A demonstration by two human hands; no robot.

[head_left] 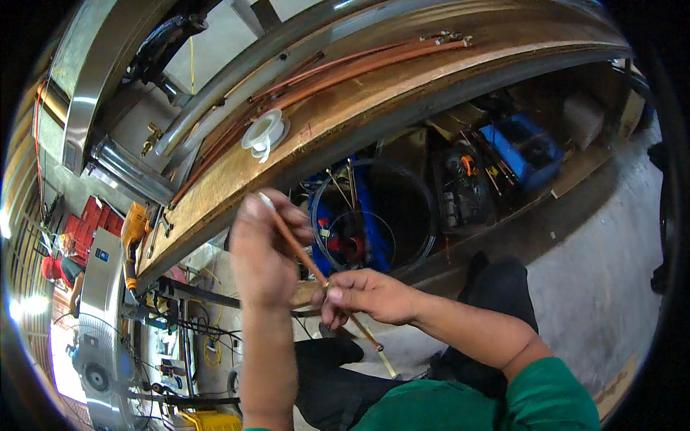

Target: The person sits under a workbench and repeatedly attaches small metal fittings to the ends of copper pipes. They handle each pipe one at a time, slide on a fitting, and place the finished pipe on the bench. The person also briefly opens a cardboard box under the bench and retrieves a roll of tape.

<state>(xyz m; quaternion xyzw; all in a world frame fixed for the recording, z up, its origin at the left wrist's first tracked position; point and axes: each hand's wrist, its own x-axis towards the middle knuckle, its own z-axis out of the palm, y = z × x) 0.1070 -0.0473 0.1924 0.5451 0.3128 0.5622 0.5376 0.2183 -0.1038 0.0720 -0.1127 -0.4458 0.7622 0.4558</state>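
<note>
While the bench [359,93] runs across the top of my view, long copper tubes [417,53] lie along it; blue bin [509,159] below, orange-yellow drill [134,228] at the bench's left end. Short copper tube [298,248] slants in front of the bench, upper end leaning left. My right grip [366,293] is clamped around its middle, thumb against fingers. My left grip [259,248] is motion-blurred, fingers curled about the tube's upper end; can't tell if they're clamped on it. White spool [264,128] sits on the bench near the front edge, loose end out. White tip [267,202] at the tube's upper end.
</note>
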